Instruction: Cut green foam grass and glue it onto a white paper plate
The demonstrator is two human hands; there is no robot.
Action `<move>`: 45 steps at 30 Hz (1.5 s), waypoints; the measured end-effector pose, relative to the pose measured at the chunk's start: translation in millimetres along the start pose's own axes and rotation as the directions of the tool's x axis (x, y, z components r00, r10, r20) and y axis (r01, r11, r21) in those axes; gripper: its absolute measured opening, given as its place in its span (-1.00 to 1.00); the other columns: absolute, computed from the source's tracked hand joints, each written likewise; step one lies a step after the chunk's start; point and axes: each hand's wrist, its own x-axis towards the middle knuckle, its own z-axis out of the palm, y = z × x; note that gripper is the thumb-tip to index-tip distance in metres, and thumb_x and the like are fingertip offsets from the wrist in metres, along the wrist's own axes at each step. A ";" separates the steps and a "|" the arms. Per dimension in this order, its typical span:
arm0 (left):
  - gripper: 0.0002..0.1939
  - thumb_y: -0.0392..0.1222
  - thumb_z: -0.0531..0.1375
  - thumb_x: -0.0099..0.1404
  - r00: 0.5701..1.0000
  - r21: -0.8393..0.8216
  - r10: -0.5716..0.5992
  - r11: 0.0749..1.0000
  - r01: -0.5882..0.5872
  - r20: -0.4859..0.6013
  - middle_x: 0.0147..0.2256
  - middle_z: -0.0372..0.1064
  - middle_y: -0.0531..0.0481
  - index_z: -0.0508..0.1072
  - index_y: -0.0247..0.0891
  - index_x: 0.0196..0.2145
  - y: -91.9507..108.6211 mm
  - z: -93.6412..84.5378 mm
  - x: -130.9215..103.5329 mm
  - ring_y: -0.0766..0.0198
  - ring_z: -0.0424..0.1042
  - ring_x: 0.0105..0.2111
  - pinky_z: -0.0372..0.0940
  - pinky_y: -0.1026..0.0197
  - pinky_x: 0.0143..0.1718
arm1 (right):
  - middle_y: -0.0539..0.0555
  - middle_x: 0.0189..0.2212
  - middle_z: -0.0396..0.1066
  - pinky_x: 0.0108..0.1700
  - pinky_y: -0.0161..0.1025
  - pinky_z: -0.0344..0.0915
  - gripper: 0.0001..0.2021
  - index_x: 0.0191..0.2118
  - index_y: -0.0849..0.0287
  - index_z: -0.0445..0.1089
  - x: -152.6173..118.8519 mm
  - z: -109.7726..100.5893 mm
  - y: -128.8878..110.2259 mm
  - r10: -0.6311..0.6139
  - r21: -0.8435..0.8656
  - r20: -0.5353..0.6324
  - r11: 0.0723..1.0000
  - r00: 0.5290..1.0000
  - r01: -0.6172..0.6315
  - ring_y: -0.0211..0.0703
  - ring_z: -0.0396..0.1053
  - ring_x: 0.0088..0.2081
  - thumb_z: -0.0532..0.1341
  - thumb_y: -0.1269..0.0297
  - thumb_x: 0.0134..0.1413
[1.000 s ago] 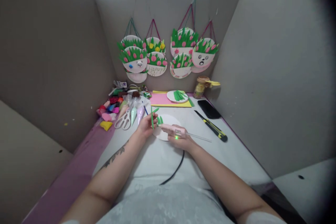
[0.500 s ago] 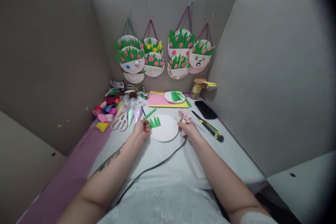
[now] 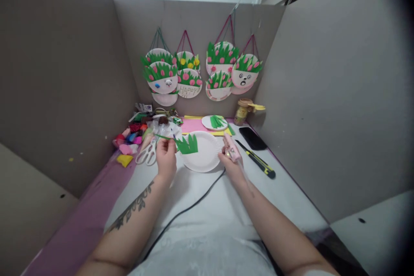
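- Where it lay flat half a second ago, the paper plate (image 3: 203,159) now seems tipped up between the hands, green paper leaves (image 3: 187,145) at its left edge
- Left hand (image 3: 166,155): fingers pinched on a green strip (image 3: 161,136)
- Right hand (image 3: 231,166): curled around the pink glue gun (image 3: 232,148), swung off the leaves, so gluing looks paused
- White scissors (image 3: 153,145) lie near the left hand

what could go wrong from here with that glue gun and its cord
The black cord runs loose across the table on the near side of the paper plate, so it might snag if the right hand moves the pink glue gun. The utility knife lies close by and could get knocked.
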 end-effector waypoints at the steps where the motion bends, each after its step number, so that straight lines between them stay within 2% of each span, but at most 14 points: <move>1: -0.82 -0.11 0.24 0.19 0.998 0.040 0.048 0.998 -0.049 0.035 -0.52 0.22 0.13 0.33 -0.23 -0.39 2.4 -0.3 -2.3 0.41 0.22 -0.53 0.17 0.35 -0.47 | 0.06 -0.21 0.44 -0.28 -0.26 0.32 -0.49 0.01 0.09 0.35 -3.3 -1.1 -4.1 -0.051 -0.050 0.032 0.997 0.998 0.053 -0.14 0.39 -0.26 0.34 0.16 -0.14; 3: -0.84 -0.10 0.23 0.21 0.987 0.128 0.110 0.984 -0.125 0.116 -0.49 0.29 0.08 0.37 -0.24 -0.39 5.2 -0.8 -6.9 0.36 0.28 -0.47 0.21 0.31 -0.41 | 0.05 -0.25 0.43 -0.27 -0.26 0.31 -0.56 -0.02 0.11 0.36 -9.0 -3.3 -11.3 -0.097 -0.135 0.074 0.985 0.993 0.106 -0.15 0.37 -0.28 0.32 0.15 -0.07; 7: -0.81 -0.07 0.15 0.29 0.948 0.242 0.156 0.944 -0.225 0.277 -0.44 0.36 0.02 0.41 -0.24 -0.36 4.7 -3.8 -11.1 0.29 0.34 -0.42 0.24 0.25 -0.35 | 0.02 -0.33 0.40 -0.31 -0.27 0.28 -0.67 -0.12 0.12 0.37 -14.0 -5.1 -19.5 -0.104 -0.256 0.070 0.960 0.992 0.118 -0.17 0.34 -0.34 0.30 0.12 -0.02; 10: -0.80 -0.09 0.09 0.34 0.915 0.349 0.217 0.875 -0.337 0.341 -0.46 0.33 0.03 0.40 -0.23 -0.37 4.7 -6.8 -10.0 0.29 0.31 -0.43 0.21 0.25 -0.36 | 0.00 -0.36 0.39 -0.32 -0.27 0.27 -0.72 -0.21 0.12 0.35 -14.5 -4.4 -22.5 -0.107 -0.283 0.073 0.951 0.992 0.123 -0.18 0.32 -0.35 0.29 0.11 -0.03; 14: -0.78 -0.14 0.04 0.36 0.891 0.453 0.285 0.781 -0.430 0.354 -0.49 0.30 0.04 0.36 -0.22 -0.41 6.4 -6.9 -9.4 0.29 0.29 -0.44 0.19 0.24 -0.36 | 0.00 -0.38 0.38 -0.31 -0.27 0.26 -0.73 -0.23 0.12 0.33 -15.6 -3.8 -26.0 -0.111 -0.288 0.085 0.949 0.990 0.131 -0.18 0.31 -0.36 0.27 0.10 -0.03; 18: -0.78 -0.15 0.03 0.36 0.899 0.497 0.280 0.759 -0.421 0.335 -0.51 0.26 0.06 0.32 -0.21 -0.44 4.0 -4.1 -11.2 0.30 0.27 -0.47 0.18 0.25 -0.38 | 0.00 -0.39 0.38 -0.32 -0.26 0.25 -0.72 -0.24 0.12 0.33 -16.4 -4.2 -27.3 -0.087 -0.299 0.099 0.947 0.991 0.113 -0.18 0.30 -0.37 0.27 0.09 -0.03; 23: -0.79 -0.16 0.04 0.36 0.903 0.541 0.276 0.728 -0.420 0.330 -0.52 0.24 0.07 0.32 -0.21 -0.43 -4.2 -2.7 -11.6 0.30 0.26 -0.47 0.18 0.25 -0.38 | 0.00 -0.40 0.38 -0.33 -0.25 0.25 -0.65 -0.12 0.13 0.36 -16.3 -3.8 -26.4 -0.080 -0.300 0.119 0.947 0.990 0.112 -0.16 0.29 -0.37 0.25 0.09 -0.03; 29: -0.80 -0.16 0.04 0.37 0.873 0.557 0.200 0.702 -0.445 0.445 -0.42 0.40 -0.02 0.38 -0.22 -0.37 -15.0 1.3 -14.3 0.25 0.36 -0.38 0.22 0.24 -0.32 | -0.01 -0.40 0.37 -0.34 -0.25 0.24 -0.66 -0.14 0.13 0.36 -15.6 -3.8 -24.8 -0.086 -0.316 0.111 0.941 0.990 0.117 -0.16 0.29 -0.39 0.25 0.07 -0.03; 34: -0.80 -0.17 0.07 0.37 0.828 0.645 0.041 0.606 -0.466 0.559 -0.33 0.50 -0.05 0.46 -0.22 -0.33 -17.5 5.3 -19.8 0.22 0.43 -0.31 0.23 0.22 -0.27 | -0.01 -0.40 0.37 -0.34 -0.26 0.24 -0.66 -0.15 0.13 0.35 -16.7 -4.5 -25.1 -0.094 -0.315 0.130 0.940 0.987 0.131 -0.16 0.28 -0.39 0.25 0.05 -0.01; 39: -0.79 -0.17 0.09 0.35 0.829 0.724 -0.056 0.521 -0.451 0.556 -0.32 0.54 -0.02 0.51 -0.20 -0.34 -13.3 5.3 -21.9 0.22 0.45 -0.30 0.20 0.23 -0.30 | 0.00 -0.40 0.37 -0.33 -0.26 0.25 -0.65 -0.13 0.14 0.36 -17.1 -4.1 -25.8 -0.103 -0.319 0.135 0.937 0.986 0.142 -0.16 0.29 -0.38 0.25 0.06 -0.01; 45: -0.81 -0.15 0.13 0.32 0.849 0.742 -0.068 0.526 -0.416 0.524 -0.35 0.53 -0.03 0.52 -0.21 -0.34 -13.4 5.3 -19.8 0.23 0.44 -0.34 0.18 0.24 -0.33 | 0.01 -0.38 0.39 -0.32 -0.25 0.25 -0.62 -0.08 0.15 0.37 -17.6 -3.9 -26.6 -0.114 -0.315 0.145 0.936 0.983 0.155 -0.16 0.30 -0.37 0.24 0.08 0.00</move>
